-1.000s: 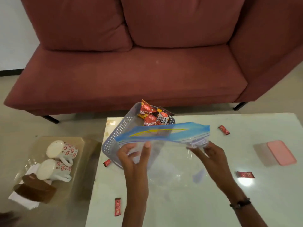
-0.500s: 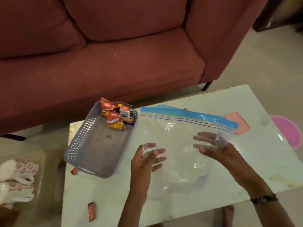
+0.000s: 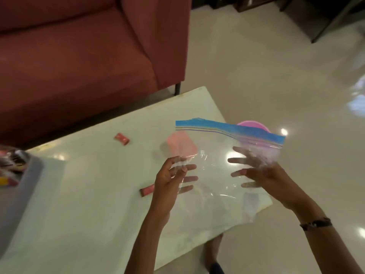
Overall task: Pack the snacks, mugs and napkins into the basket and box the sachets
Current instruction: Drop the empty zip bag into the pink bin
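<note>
Both hands hold a clear zip bag (image 3: 213, 175) upright above the worktop (image 3: 88, 194). The left hand (image 3: 169, 180) pinches its left edge, thumb in front and fingers spread behind the film. The right hand (image 3: 262, 175) appears to grip the right side with splayed fingers, though whether they lie inside the bag or behind it cannot be told. The blue zip strip (image 3: 227, 128) runs along the top.

Two red sachets lie loose on the worktop: one (image 3: 122, 139) toward the sofa (image 3: 79, 56), one (image 3: 147, 190) just left of the left hand. The basket (image 3: 29, 175) with snacks (image 3: 9, 167) sits at the far left.

To do this well, I would pull the mouth fully apart first, then free one hand for the sachets while the other keeps the opening wide.
</note>
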### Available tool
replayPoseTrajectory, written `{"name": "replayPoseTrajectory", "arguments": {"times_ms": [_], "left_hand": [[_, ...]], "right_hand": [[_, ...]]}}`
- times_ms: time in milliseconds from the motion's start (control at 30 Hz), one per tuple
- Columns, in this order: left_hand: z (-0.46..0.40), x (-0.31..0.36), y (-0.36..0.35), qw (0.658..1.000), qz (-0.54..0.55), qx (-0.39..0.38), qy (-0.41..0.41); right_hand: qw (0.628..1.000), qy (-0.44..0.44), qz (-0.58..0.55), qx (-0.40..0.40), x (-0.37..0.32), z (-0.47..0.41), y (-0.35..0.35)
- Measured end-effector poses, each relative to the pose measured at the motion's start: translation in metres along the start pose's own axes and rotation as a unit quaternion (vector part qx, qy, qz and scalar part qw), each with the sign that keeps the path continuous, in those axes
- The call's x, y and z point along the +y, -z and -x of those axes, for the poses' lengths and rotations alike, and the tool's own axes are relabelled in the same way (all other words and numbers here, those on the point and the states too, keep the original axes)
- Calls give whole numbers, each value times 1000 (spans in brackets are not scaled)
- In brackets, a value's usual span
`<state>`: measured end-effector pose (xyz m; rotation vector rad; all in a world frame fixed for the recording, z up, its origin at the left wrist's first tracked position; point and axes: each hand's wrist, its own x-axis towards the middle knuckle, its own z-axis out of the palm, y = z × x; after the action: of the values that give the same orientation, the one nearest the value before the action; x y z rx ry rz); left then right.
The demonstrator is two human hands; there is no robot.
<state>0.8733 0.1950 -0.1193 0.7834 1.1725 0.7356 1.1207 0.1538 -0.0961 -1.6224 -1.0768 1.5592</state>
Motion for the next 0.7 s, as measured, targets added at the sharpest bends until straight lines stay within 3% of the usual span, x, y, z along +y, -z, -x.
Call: {"name": "replayPoseTrajectory", "arguments": {"times_ms": [233,367,500,567,633,700], "left_hand": [[-86,-34,-130,996,-79,-36,18],[-107,-46,-163,990,-126,-55,29],[-120,-61,-170,985,-160,-57,42],[-126,-68,-170,982,-174,-51,47],[-132,-74,-169,981,-183,-46,45],[-137,-78,-169,980,-188,-41,42]], "right_hand": [[975,6,-28,222,59,-22,149],[917,11,-74,392,102,-65,183],[871,-7,-121,476,151,-122,180],[880,-12,-4,475,175,-147,174],[891,-9,172,421,196,-166,165],[869,-26,359,340,214,-182,156]]}}
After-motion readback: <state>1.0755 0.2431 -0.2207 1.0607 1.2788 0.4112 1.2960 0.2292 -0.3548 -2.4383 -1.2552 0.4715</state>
